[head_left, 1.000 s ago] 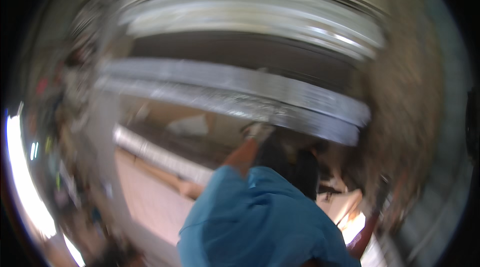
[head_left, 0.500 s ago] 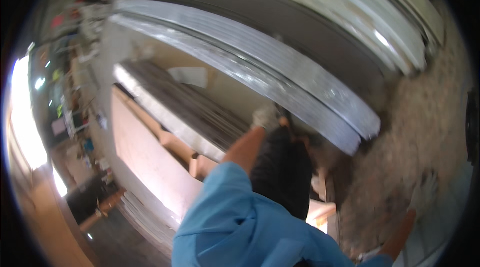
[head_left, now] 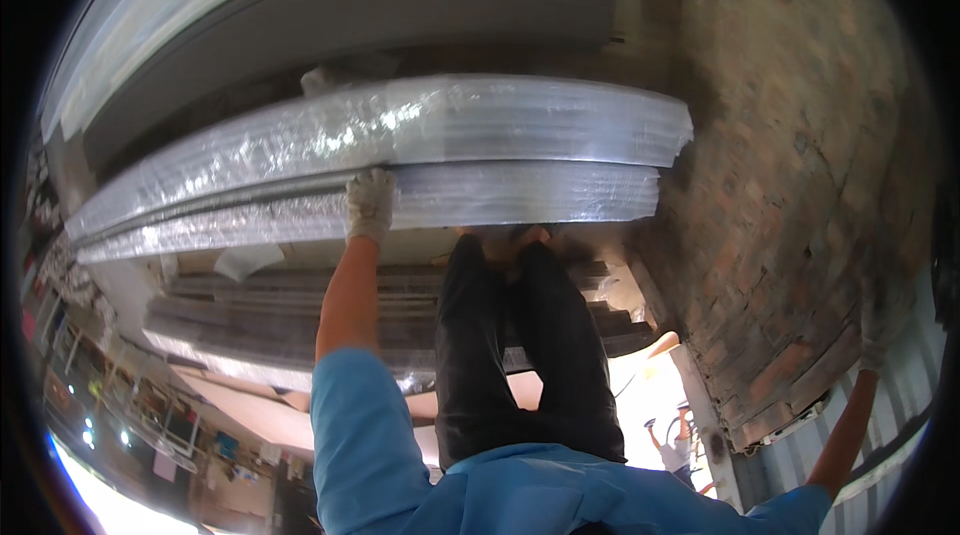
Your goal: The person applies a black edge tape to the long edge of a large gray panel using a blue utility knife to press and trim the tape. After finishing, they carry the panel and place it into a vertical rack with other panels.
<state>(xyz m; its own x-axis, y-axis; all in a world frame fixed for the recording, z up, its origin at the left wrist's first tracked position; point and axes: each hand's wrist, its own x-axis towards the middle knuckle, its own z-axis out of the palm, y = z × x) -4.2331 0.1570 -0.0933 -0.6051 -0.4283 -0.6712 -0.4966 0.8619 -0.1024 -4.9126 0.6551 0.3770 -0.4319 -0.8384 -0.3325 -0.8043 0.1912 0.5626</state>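
Two long bundles lie side by side in shiny clear plastic: a far wrapped bundle [head_left: 540, 120] and a near wrapped bundle [head_left: 530, 195]. In a pale work glove, my left hand [head_left: 370, 203] reaches over the near one, its fingers curled down at the gap between the two. Out at the far right, my gloved right hand [head_left: 876, 325] is stretched toward the brick wall [head_left: 790, 165], beside the corrugated metal sheet [head_left: 900, 405]. Its fingers look extended, with nothing visible in them; they are dim, and contact with the wall cannot be made out.
Beyond the bundles is a long dark grey panel [head_left: 400, 10]. Behind my legs lies a stack of dark boards [head_left: 270, 310], with a pale sheet [head_left: 250, 410] past it. Another person [head_left: 677, 450] shows in the bright opening at the lower right. Cluttered shelves line the left.
My view has swung round, so the bundles run nearly level across it. My left hand has gone from beside my knee to the near bundle. My right arm remains stretched out right.
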